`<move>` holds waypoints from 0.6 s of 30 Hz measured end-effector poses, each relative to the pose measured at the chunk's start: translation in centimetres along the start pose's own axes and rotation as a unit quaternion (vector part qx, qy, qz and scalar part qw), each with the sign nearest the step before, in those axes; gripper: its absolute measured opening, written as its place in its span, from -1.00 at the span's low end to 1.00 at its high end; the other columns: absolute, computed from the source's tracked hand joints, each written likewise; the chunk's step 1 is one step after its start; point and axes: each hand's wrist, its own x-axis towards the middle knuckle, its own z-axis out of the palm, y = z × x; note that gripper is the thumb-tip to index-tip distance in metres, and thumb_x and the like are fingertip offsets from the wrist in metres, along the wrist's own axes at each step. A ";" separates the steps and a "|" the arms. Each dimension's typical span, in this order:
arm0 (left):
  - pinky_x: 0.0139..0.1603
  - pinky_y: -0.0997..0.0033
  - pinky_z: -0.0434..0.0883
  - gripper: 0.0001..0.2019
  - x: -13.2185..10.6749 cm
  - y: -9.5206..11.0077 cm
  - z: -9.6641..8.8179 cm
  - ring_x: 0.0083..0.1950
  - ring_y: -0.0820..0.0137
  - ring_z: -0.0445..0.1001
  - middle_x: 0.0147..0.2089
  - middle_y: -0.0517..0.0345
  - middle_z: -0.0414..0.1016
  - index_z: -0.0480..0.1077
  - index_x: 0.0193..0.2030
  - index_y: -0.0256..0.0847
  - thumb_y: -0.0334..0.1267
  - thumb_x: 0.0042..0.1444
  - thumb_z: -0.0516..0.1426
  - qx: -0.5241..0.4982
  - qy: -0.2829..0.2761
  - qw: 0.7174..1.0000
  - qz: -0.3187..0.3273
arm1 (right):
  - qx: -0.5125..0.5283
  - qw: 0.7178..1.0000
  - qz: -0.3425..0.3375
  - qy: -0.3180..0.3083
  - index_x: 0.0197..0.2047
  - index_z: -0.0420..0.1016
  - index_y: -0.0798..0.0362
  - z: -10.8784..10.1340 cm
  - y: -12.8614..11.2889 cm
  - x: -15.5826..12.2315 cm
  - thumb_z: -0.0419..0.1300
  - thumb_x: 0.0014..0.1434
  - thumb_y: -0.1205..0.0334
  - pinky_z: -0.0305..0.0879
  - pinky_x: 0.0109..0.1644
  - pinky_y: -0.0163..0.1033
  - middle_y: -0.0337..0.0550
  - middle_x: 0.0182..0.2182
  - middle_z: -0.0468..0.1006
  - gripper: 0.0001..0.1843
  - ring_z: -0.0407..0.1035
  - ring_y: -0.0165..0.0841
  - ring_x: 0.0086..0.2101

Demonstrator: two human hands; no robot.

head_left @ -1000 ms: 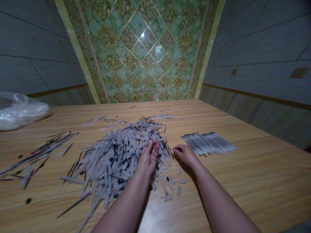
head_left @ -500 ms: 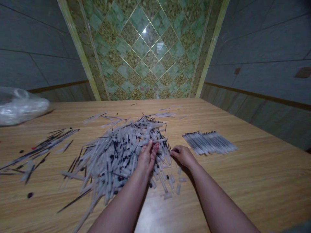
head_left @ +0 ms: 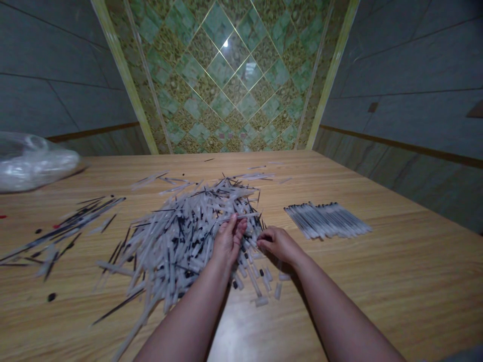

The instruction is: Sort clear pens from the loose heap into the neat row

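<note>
Clearly, both hands sat at the near right edge of the heap of pen parts (head_left: 177, 236), a loose mound of clear tubes and thin black refills in the middle of the wooden table (head_left: 377, 281). The left hand (head_left: 228, 241) lay over the heap's flank, its fingers closed round one clear pen barrel (head_left: 247, 216). The barrel stuck out level towards the right, seemingly held that way so that its free end faced the other hand.

The right hand (head_left: 277, 245) rested just beside it with the fingers curled in and the tips down among the outermost tubes. It may have pinched some small piece, but the view was too blurred there to tell.

A few short loose caps (head_left: 260, 300) lay on bare wood just in front of the hands, within easy reach. Well to the right, apart from the heap, a row of pens (head_left: 327, 220) lay side by side, all pointing the same way, which suggested they had been set down in order rather than dropped. On the far left a thinner scatter of black refills (head_left: 75, 221) spread across the wood, and a clear plastic bag (head_left: 33, 163) slumped at the table's left edge.
</note>
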 end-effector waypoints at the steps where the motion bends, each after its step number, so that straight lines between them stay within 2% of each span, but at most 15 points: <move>1: -0.40 0.57 0.48 -0.94 0.0 0.0 0.0 -0.42 0.45 0.51 -0.43 0.00 0.51 0.37 -0.36 -0.38 -0.42 0.00 0.14 0.000 -0.001 1.000 0.001 | 0.001 1.000 -0.003 -0.002 -0.38 0.54 0.07 0.0 -0.1 0.0 0.12 0.01 0.25 0.18 -0.29 -0.35 -0.17 -0.42 0.52 -0.83 0.35 -0.38 -0.37; 8: -0.40 0.58 0.47 -0.95 -0.2 0.1 0.2 -0.41 0.45 0.51 -0.44 0.02 0.50 0.37 -0.39 -0.37 -0.42 -0.01 0.16 -0.005 -0.001 1.000 -0.002 | -0.002 1.000 0.002 -0.003 -0.29 0.54 0.04 -0.7 -1.2 0.5 0.12 0.02 0.25 0.21 -0.25 -0.32 -0.15 -0.36 0.53 -0.79 0.37 -0.35 -0.33; 11: -0.40 0.59 0.47 -0.96 -0.2 0.1 0.3 -0.42 0.46 0.51 -0.44 0.02 0.50 0.37 -0.38 -0.37 -0.42 0.00 0.15 -0.003 -0.005 1.000 -0.001 | -0.016 1.000 -0.008 -0.024 -0.29 0.54 0.03 -0.9 -2.0 0.4 0.13 0.03 0.24 0.19 -0.26 -0.33 -0.16 -0.37 0.52 -0.80 0.35 -0.35 -0.33; 15: -0.41 0.60 0.46 -0.97 -0.3 0.1 0.4 -0.44 0.48 0.50 -0.44 0.03 0.50 0.37 -0.38 -0.37 -0.43 0.01 0.13 -0.010 -0.003 1.000 -0.004 | -0.021 0.996 -0.050 -0.070 -0.27 0.53 0.02 0.0 -2.8 -0.4 0.14 0.04 0.25 0.18 -0.24 -0.33 -0.18 -0.37 0.47 -0.81 0.33 -0.36 -0.32; 18: -0.41 0.59 0.46 -0.97 -0.4 0.1 0.4 -0.42 0.47 0.51 -0.44 0.04 0.50 0.36 -0.38 -0.37 -0.44 0.01 0.13 -0.013 -0.009 1.000 -0.002 | -0.050 0.993 -0.072 -0.074 -0.28 0.53 0.03 1.1 -3.1 -0.9 0.13 0.04 0.29 0.17 -0.20 -0.31 -0.16 -0.37 0.41 -0.82 0.28 -0.36 -0.30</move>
